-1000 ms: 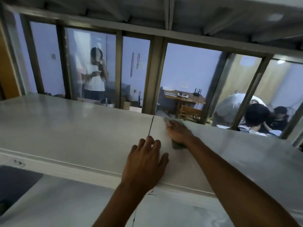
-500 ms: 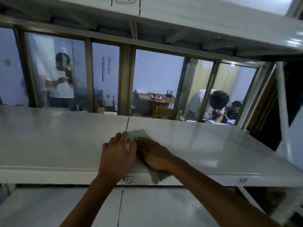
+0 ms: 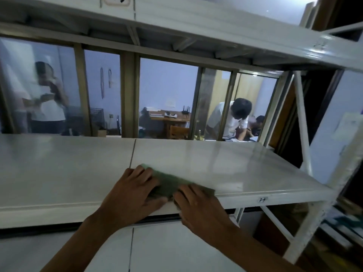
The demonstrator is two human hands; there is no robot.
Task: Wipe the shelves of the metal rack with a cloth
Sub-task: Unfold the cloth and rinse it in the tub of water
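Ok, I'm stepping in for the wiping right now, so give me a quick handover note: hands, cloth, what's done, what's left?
Left hand: flat, fingers straight, pressing the left end of the green cloth.
Right hand: flat on the cloth's right end, at the shelf's front edge.
Cloth: bunched lengthwise on the middle shelf, just right of the panel seam, near the front lip.
Done: cannot tell which areas have been wiped; the surface shows no clear streaks.
Left: likely the rest of this shelf, the lower shelf and the upper shelf.
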